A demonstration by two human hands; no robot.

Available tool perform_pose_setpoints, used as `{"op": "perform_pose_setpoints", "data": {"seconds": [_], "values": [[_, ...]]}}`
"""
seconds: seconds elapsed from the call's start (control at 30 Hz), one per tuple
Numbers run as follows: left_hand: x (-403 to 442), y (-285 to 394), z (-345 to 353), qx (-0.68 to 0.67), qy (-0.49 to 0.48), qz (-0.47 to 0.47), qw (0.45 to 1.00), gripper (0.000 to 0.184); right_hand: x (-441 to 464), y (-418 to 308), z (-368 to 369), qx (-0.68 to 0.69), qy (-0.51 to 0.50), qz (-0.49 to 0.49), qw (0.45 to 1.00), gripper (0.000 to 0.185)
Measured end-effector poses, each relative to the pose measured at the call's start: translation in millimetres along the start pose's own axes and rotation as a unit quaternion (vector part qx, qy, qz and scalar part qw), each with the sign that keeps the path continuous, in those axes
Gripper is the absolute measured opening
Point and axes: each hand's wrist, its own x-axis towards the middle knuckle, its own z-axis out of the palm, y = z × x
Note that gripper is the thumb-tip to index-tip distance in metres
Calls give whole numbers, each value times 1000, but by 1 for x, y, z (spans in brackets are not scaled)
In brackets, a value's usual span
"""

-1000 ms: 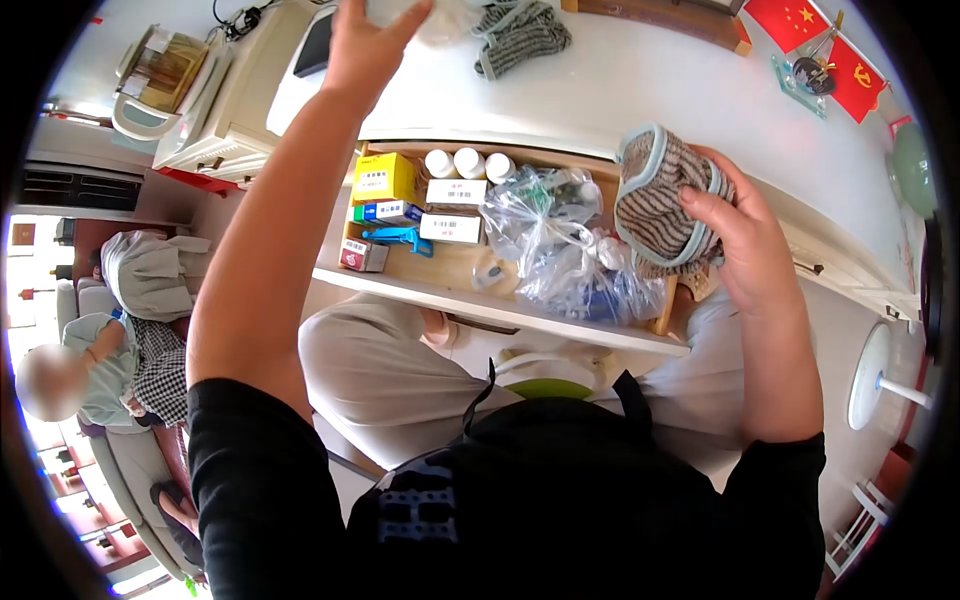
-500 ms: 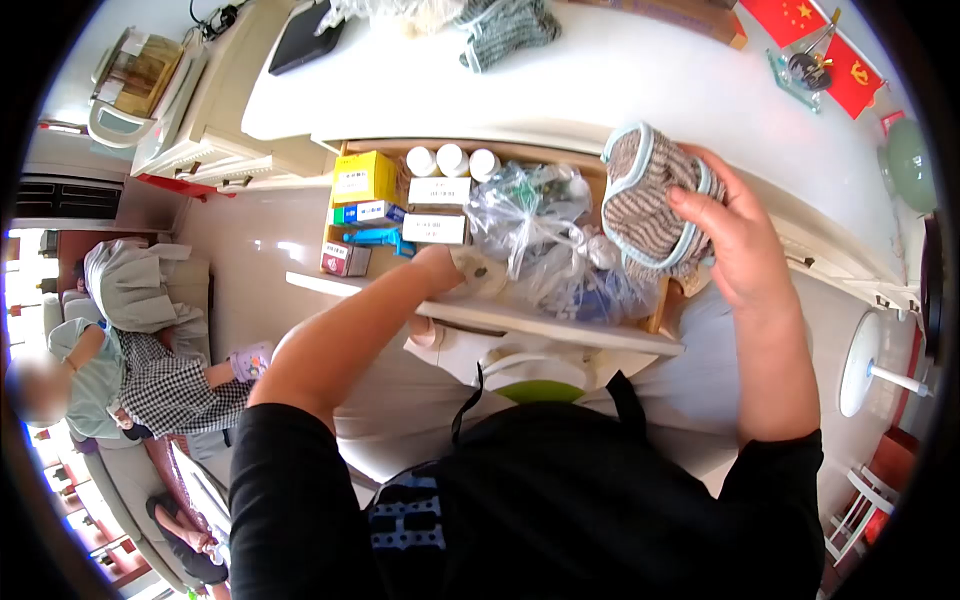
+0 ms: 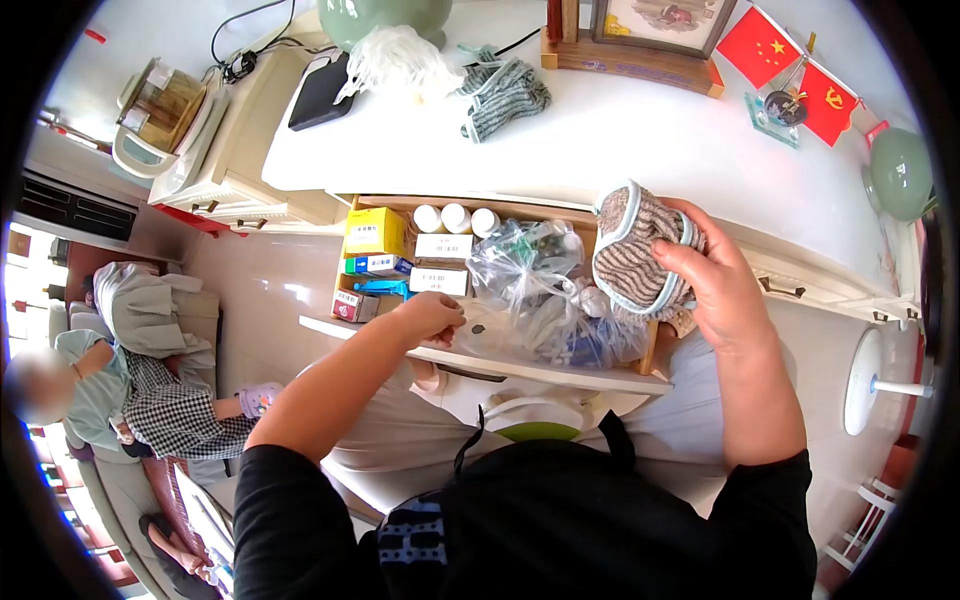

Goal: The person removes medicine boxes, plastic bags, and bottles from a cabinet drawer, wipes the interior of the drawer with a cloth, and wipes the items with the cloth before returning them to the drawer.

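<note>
My right hand (image 3: 715,268) is closed on a folded cloth (image 3: 640,250), brown-and-white striped with pale blue trim, held above the right end of an open drawer (image 3: 540,368). Fingers curled, my left hand (image 3: 428,320) hovers over the drawer's front edge, near a white box (image 3: 438,282) and a blue plastic item (image 3: 385,287). What its fingers hold, if anything, is hidden. A clear plastic bag (image 3: 530,265) with contents hard to make out fills the drawer's middle. Left of it are a yellow box (image 3: 375,232) and several white-capped bottles (image 3: 456,218).
On the white tabletop (image 3: 620,135) lie a grey-green striped cloth (image 3: 507,98), a whitish plastic bundle (image 3: 395,65) and a black flat case (image 3: 320,92). Small red flags (image 3: 758,48) and a framed picture (image 3: 670,22) stand behind. A person (image 3: 95,370) sits at the left.
The view has tilted up, showing more of the tabletop's back. My left hand's curled fingers show more clearly at the drawer front. My right hand keeps its hold on the striped cloth.
</note>
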Motion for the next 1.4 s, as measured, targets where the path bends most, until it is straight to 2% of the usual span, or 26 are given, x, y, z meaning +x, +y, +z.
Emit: {"op": "perform_pose_setpoints", "data": {"seconds": [0.07,0.13,0.2,0.27,0.33,0.37,0.4,0.47,0.6,0.67,0.77,0.83,0.9,1.0,1.13,1.2,1.4], "values": [[-37,17,-5,-49,0,50,998,27,-2,-2,-4,8,20,-11,1000,35],[-74,40,0,-103,27,166,980,33,-5,-6,-8,17,30,-16,999,36],[-88,63,10,-138,92,302,939,34,-7,-8,-11,22,38,-17,999,37],[-98,93,24,-110,164,423,884,29,-7,-9,-13,52,22,-19,998,37],[-88,121,39,-5,258,592,764,28,-8,-9,-13,58,9,-16,998,37],[-88,135,44,155,368,624,672,31,-8,-10,-13,67,-7,-13,998,37],[-75,147,47,209,398,667,594,28,-7,-9,-13,63,-6,-14,998,37],[-57,158,49,364,425,656,507,29,-8,-8,-13,76,-4,-10,997,36],[-49,162,54,406,370,635,543,30,-9,-9,-15,86,-10,-15,996,37],[-57,157,56,331,381,670,544,28,-9,-7,-17,87,-7,-16,996,37],[-104,140,70,142,285,708,631,19,-8,-10,-17,85,-1,-13,996,38],[-148,121,82,100,199,761,609,22,-8,-8,-16,83,10,2,997,38],[-215,107,104,102,191,744,632,22,-6,-1,-17,62,15,3,998,38],[-251,86,116,132,191,702,673,21,-3,2,-10,76,-24,8,997,37],[-265,71,121,156,197,654,714,20,0,11,-4,54,-32,8,998,37],[-268,65,119,159,201,639,725,19,3,18,1,0,13,1,1000,37],[-278,57,121,163,197,610,750,18,10,25,4,10,-27,35,999,41]]}}
